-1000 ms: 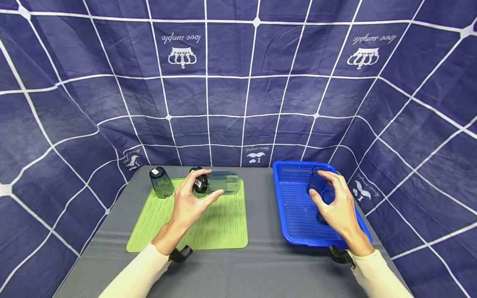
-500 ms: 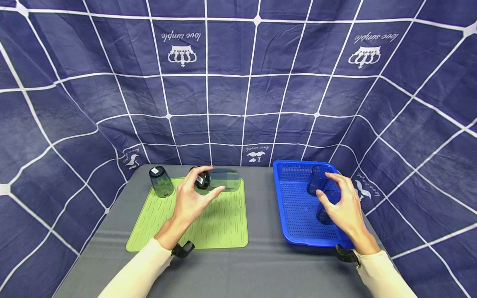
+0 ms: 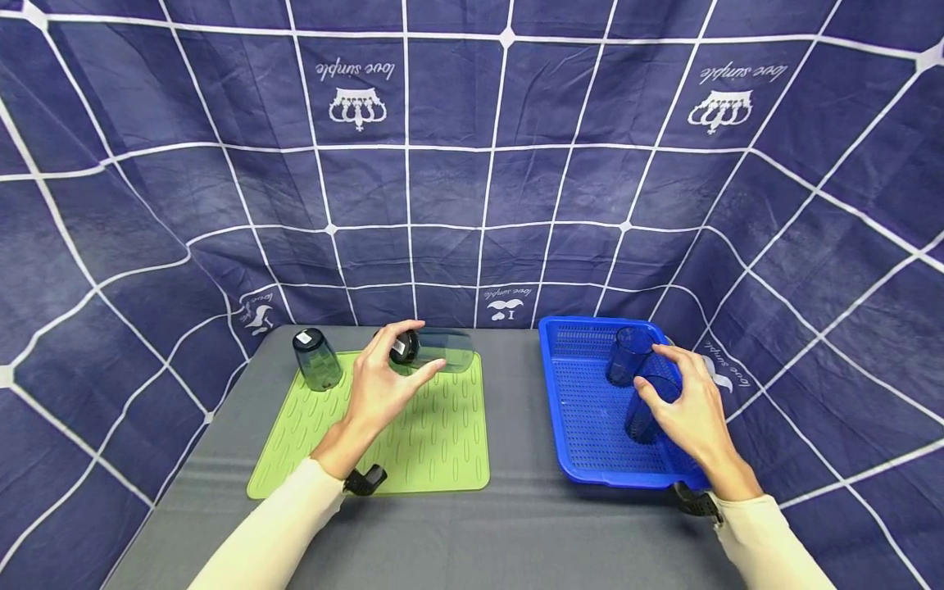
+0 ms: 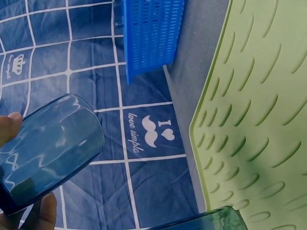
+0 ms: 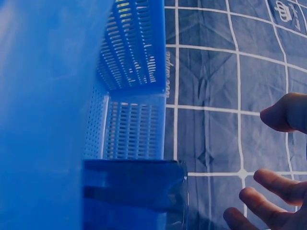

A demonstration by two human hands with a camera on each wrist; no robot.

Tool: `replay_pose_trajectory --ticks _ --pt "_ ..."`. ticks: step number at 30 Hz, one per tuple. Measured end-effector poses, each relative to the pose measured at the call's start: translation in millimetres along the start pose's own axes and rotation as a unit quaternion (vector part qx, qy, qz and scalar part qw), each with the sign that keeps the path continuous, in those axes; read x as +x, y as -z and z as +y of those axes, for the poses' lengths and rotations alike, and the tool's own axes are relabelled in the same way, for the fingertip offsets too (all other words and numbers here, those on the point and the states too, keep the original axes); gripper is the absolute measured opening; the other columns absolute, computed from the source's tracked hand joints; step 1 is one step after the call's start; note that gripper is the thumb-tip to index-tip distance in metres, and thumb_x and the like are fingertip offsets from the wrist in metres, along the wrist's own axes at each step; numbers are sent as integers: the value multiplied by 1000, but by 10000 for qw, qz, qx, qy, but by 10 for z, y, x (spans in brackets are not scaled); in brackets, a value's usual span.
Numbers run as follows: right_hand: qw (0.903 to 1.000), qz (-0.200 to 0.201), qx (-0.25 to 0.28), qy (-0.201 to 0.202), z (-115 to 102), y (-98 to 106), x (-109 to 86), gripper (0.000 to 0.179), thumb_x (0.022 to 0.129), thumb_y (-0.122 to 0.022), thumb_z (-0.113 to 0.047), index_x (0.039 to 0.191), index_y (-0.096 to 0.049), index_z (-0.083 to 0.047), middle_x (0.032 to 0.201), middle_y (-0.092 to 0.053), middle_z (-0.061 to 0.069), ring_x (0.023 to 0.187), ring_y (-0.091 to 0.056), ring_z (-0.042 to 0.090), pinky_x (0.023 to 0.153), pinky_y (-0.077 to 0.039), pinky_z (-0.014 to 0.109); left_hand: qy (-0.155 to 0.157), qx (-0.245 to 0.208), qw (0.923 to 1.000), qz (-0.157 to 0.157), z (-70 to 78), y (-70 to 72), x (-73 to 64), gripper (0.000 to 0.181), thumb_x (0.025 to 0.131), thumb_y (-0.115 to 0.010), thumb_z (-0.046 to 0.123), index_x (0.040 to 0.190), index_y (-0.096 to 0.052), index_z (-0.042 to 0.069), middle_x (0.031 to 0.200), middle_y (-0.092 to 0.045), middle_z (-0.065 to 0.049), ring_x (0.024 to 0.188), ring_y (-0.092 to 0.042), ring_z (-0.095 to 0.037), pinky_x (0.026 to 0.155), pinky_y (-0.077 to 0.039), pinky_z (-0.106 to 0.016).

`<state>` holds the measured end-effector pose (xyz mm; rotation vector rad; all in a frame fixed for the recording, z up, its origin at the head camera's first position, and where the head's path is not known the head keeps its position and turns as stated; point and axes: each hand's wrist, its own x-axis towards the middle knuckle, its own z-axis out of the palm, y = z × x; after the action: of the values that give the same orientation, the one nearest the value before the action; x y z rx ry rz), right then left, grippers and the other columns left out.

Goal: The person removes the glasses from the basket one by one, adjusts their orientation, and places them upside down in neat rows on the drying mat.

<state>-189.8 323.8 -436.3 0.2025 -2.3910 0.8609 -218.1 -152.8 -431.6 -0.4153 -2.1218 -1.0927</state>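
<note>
My left hand (image 3: pixel 382 385) grips a tinted see-through drinking glass (image 3: pixel 445 350) near its dark base, above the green mat. The glass lies sideways in the air, mouth to the right; in the left wrist view the same glass (image 4: pixel 57 148) is tilted. My right hand (image 3: pixel 689 406) hovers over the blue basket's right side, thumb and fingers apart, holding nothing. Inside the basket stand a rear glass (image 3: pixel 628 357) and a front glass (image 3: pixel 643 419), the latter partly hidden by that hand. The right wrist view shows one glass (image 5: pixel 134 196) beside the fingers (image 5: pixel 273 184).
An upside-down glass (image 3: pixel 317 360) stands at the green mat's (image 3: pixel 435 451) back left corner. Another glass (image 4: pixel 211 221) shows below the held one in the left wrist view. The blue basket (image 3: pixel 556 410) stands right on the grey table (image 3: pixel 516 426), before a patterned cloth backdrop (image 3: pixel 450 188).
My right hand has drawn to the right, away from the rear glass, baring more of both glasses in the basket. My left hand has risen slightly with its glass.
</note>
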Motion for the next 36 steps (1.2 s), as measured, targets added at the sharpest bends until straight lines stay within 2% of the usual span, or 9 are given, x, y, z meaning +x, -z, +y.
replay_pose_trajectory --ticks 2,5,11,16,22,29,36 --pt "10000 -56 -30 13 30 8 5 61 95 -90 -19 150 -70 -1 155 -67 28 149 -58 50 121 -43 61 -4 -3 10000 -35 -16 -10 22 69 81 -110 26 142 -79 19 135 -84 -7 128 -81 -31 109 -62 -49" --pt "9999 -151 -63 32 71 27 18 62 95 -90 -19 151 -70 0 155 -66 30 149 -57 51 119 -44 68 -50 -21 10000 -74 -38 -22 55 70 81 -110 26 143 -80 19 134 -85 -10 127 -81 -32 109 -63 -52" --pt "9988 -450 -164 64 112 88 52 66 94 -92 -19 152 -68 1 154 -63 36 146 -56 56 113 -45 77 -148 -21 9998 -138 -72 -47 120 71 82 -110 25 145 -79 17 132 -84 -14 122 -82 -35 106 -65 -54" --pt "9960 -830 -328 19 131 135 81 71 94 -93 -23 155 -65 3 155 -62 37 148 -55 58 115 -45 78 -179 22 9996 -229 -110 -71 169 70 82 -109 24 145 -79 15 131 -84 -15 121 -82 -37 105 -65 -55" --pt "9903 -1243 -608 -86 169 162 86 74 97 -93 -29 157 -64 2 157 -62 36 148 -57 60 118 -46 78 -138 71 9990 -423 -171 -121 226 71 84 -108 24 147 -78 14 135 -84 -17 127 -80 -39 110 -64 -57" --pt "9858 -1497 -765 -53 198 174 90 75 97 -94 -32 157 -64 2 153 -65 37 142 -62 60 113 -51 79 -121 148 9984 -523 -230 -205 281 74 81 -110 21 148 -77 14 134 -83 -19 128 -80 -42 111 -64 -59" --pt "9787 -1838 -900 -153 256 204 127 79 99 -92 -35 161 -61 2 156 -61 40 145 -59 63 114 -50 82 38 266 9970 -721 -282 -290 308 76 81 -109 21 150 -77 16 133 -83 -21 127 -80 -42 110 -63 -62"
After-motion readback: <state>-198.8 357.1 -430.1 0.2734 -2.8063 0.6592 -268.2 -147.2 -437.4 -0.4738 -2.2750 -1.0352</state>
